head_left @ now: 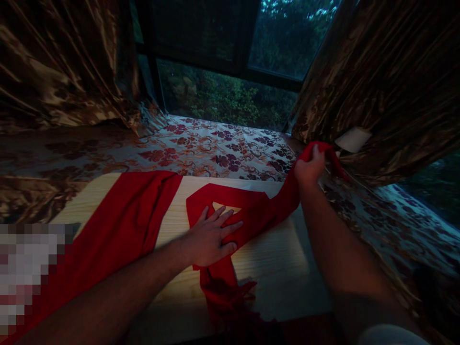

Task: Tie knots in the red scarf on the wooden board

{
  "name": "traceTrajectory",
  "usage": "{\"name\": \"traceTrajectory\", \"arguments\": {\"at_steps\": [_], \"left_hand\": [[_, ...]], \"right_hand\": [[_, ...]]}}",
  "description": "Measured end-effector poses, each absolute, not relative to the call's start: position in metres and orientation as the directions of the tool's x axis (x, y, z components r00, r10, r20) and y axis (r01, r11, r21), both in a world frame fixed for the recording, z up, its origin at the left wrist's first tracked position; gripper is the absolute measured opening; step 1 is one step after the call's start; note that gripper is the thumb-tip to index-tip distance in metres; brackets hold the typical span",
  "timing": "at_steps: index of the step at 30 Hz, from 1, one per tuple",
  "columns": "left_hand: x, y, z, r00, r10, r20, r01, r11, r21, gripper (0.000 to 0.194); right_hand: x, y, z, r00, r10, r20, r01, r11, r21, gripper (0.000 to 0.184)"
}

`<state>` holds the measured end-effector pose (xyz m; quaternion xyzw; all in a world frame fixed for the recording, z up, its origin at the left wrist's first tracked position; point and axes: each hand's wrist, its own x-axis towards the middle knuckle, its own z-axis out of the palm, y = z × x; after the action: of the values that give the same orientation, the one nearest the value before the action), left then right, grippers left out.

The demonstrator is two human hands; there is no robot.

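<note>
A red scarf [251, 218] with a fringed end lies folded in a loop on a pale wooden board. Through the loop a small patch of bare wood shows. My left hand [212, 237] presses flat on the crossing part of the scarf, fingers spread. Up to the right, my right hand [312, 165] grips the scarf's other stretch, lifted off the wood, with the end drooping beyond the fingers. The fringe hangs toward the near edge, where it is dark. Left of the loop, another wide red cloth [132, 215] lies slanting across the board.
The wooden tabletop [276, 268] stands against a ledge covered in flowered fabric [230, 139]. Brown patterned curtains [57, 62] hang on both sides of a window [223, 91]. A white lamp shade [354, 139] is near the right curtain. The lower left corner is pixelated.
</note>
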<state>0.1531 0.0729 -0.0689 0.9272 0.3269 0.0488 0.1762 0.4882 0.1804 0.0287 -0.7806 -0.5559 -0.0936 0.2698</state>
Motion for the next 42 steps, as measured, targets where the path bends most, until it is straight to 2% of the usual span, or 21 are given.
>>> {"name": "traceTrajectory", "arguments": {"at_steps": [1,3,6,8,9,12,15,17,19,22,25,27,29,32,36,39,42], "left_hand": [[0.153,0.073,-0.069,0.782,0.623,-0.021,0.588,-0.725,0.359,0.064],[0.153,0.073,-0.069,0.78,0.626,-0.013,0.587,-0.725,0.36,0.064],[0.153,0.073,-0.069,0.775,0.632,0.004,0.589,-0.725,0.356,0.063],[0.153,0.072,-0.069,0.779,0.627,0.017,0.582,-0.732,0.353,0.06],[0.153,0.072,-0.069,0.78,0.625,0.024,0.578,-0.736,0.351,0.059],[0.154,0.07,-0.067,0.776,0.629,0.047,0.578,-0.74,0.344,0.055],[0.154,0.07,-0.064,0.769,0.637,0.058,0.583,-0.736,0.345,0.055],[0.153,0.071,-0.063,0.772,0.634,0.051,0.579,-0.734,0.355,0.055],[0.153,0.072,-0.062,0.776,0.629,0.039,0.576,-0.733,0.361,0.055],[0.153,0.071,-0.064,0.771,0.636,0.039,0.581,-0.727,0.367,0.056],[0.153,0.07,-0.064,0.735,0.668,0.116,0.577,-0.707,0.41,0.053],[0.151,0.074,-0.06,0.662,0.72,0.21,0.591,-0.673,0.445,0.045],[0.145,0.084,-0.054,0.558,0.779,0.286,0.65,-0.624,0.433,0.039],[0.126,0.115,-0.043,0.457,0.831,0.318,0.788,-0.544,0.288,0.038],[0.095,0.163,-0.041,0.452,0.867,0.209,0.876,-0.476,0.082,0.06],[0.08,0.184,-0.047,0.464,0.883,0.071,0.883,-0.468,0.046,0.06],[0.078,0.193,-0.052,0.425,0.901,0.091,0.905,-0.425,-0.016,0.053]], "right_hand": [[0.466,0.178,0.027,0.355,0.759,0.545,0.922,-0.189,-0.338,0.07],[0.415,0.167,0.015,0.126,0.782,0.61,0.958,0.064,-0.281,0.071],[0.348,0.145,-0.019,-0.335,0.81,0.482,0.851,0.48,-0.214,0.067],[0.321,0.134,-0.044,-0.529,0.766,0.366,0.72,0.633,-0.284,0.059],[0.315,0.131,-0.055,-0.554,0.761,0.339,0.68,0.648,-0.343,0.054],[0.315,0.131,-0.077,-0.538,0.784,0.311,0.578,0.611,-0.54,0.043],[0.324,0.134,-0.077,-0.53,0.806,0.263,0.475,0.539,-0.696,0.033],[0.328,0.133,-0.069,-0.514,0.823,0.241,0.442,0.495,-0.749,0.03],[0.333,0.129,-0.06,-0.435,0.864,0.252,0.476,0.459,-0.75,0.032],[0.35,0.125,-0.046,-0.215,0.936,0.279,0.684,0.348,-0.641,0.034],[0.378,0.123,-0.043,-0.046,0.962,0.271,0.888,0.164,-0.43,0.032],[0.397,0.123,-0.048,0.004,0.973,0.23,0.944,0.072,-0.322,0.034],[0.412,0.123,-0.057,0.015,0.985,0.173,0.959,0.035,-0.282,0.037],[0.421,0.124,-0.071,-0.029,0.989,0.147,0.964,0.066,-0.256,0.04],[0.422,0.125,-0.078,-0.086,0.981,0.176,0.978,0.118,-0.174,0.043],[0.424,0.13,-0.079,-0.082,0.98,0.183,0.984,0.109,-0.14,0.045],[0.434,0.141,-0.082,-0.04,0.981,0.188,0.989,0.066,-0.135,0.046]]}}
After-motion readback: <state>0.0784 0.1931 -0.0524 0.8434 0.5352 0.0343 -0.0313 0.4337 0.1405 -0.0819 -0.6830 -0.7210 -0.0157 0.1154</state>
